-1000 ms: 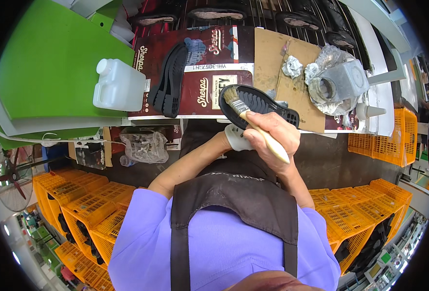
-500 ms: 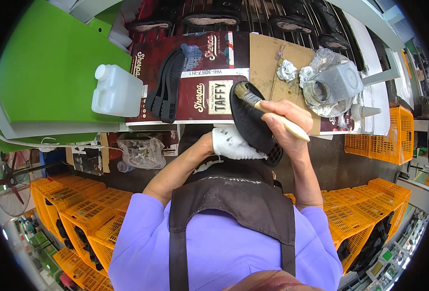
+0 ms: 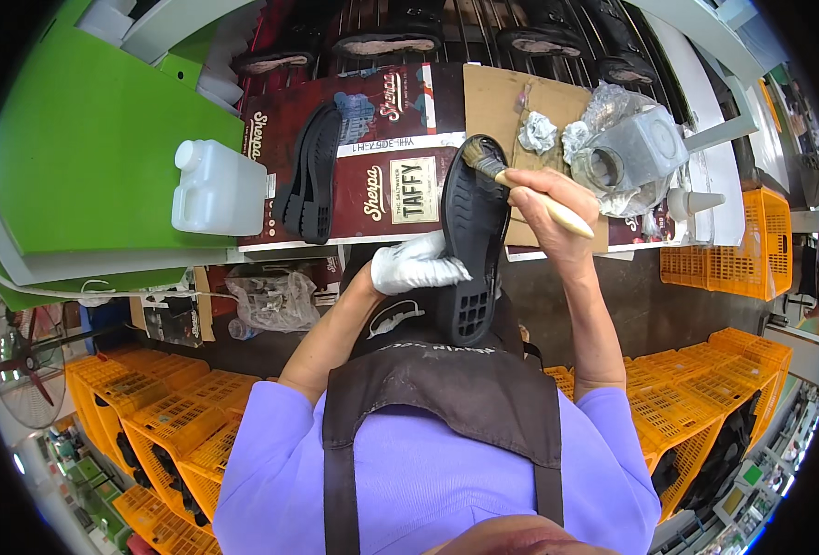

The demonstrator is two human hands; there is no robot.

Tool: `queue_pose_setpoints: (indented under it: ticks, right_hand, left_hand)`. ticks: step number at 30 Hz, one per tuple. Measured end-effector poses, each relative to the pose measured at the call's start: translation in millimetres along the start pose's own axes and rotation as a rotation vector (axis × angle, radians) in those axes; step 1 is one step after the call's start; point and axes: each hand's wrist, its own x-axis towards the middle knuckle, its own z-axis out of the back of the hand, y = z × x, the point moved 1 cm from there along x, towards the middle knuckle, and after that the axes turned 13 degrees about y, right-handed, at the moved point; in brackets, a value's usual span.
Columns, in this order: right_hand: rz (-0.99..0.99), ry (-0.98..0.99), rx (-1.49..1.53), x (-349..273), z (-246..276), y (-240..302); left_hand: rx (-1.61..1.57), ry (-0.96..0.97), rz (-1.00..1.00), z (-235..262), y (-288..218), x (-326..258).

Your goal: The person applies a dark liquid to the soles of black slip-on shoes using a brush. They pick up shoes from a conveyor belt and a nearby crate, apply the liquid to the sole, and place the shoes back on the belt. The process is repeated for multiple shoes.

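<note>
A black shoe sole [image 3: 474, 217] stands lengthwise before me, its gridded heel end toward my apron and its toe end over the bench edge. My left hand [image 3: 418, 264], in a white glove, grips the sole along its left edge. Bare fingers of my right hand [image 3: 562, 242] are closed round a paintbrush [image 3: 566, 217] with a pale handle. Its bristles rest at the inside of the toe rim. Left of the sole, more black soles [image 3: 312, 176] lie together on dark red printed cardboard [image 3: 372, 199].
A white jug [image 3: 220, 190] stands at left beside a green panel [image 3: 104, 166]. To the right are a crumpled white wad [image 3: 537, 134], a clear wide-mouthed container [image 3: 640, 148] and a nozzle bottle [image 3: 696, 203]. Black boots [image 3: 386, 43] line the rack behind. Orange crates [image 3: 169, 379] flank me.
The sole has turned more upright, showing its full length and inner face. My gloved hand has shifted left along its edge. The brush stays near the toe, slightly lower and farther right.
</note>
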Motion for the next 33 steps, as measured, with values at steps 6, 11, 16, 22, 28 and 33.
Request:
queue_pose_setpoints:
  ticks: [6, 11, 16, 22, 28, 33]
  right_hand:
    - [-0.019, 0.011, 0.022, -4.2, -2.5, -3.4]
    - [-0.007, 0.049, 0.059, -9.4, -8.3, -7.4]
    - [0.05, 0.077, 0.054, -11.4, -12.6, -6.3]
    - [0.066, 0.136, 0.085, -13.5, -18.2, -1.0]
    - [0.118, 0.145, 0.12, -15.1, -27.2, 4.0]
    - [0.081, 0.171, 0.133, -18.0, -32.0, 9.2]
  left_hand:
    - [-0.316, -0.027, -0.089, -4.4, 4.4, -6.2]
    - [-0.605, -0.077, -0.152, -7.5, 11.1, -13.7]
    - [-0.716, -0.07, -0.162, -2.6, 13.5, -17.0]
    - [-0.731, -0.124, -0.213, 0.3, 13.6, -17.2]
    - [-0.905, -0.292, -0.21, 2.7, 13.3, -16.7]
    - [-0.93, -0.334, -0.282, -2.7, -0.1, -7.3]
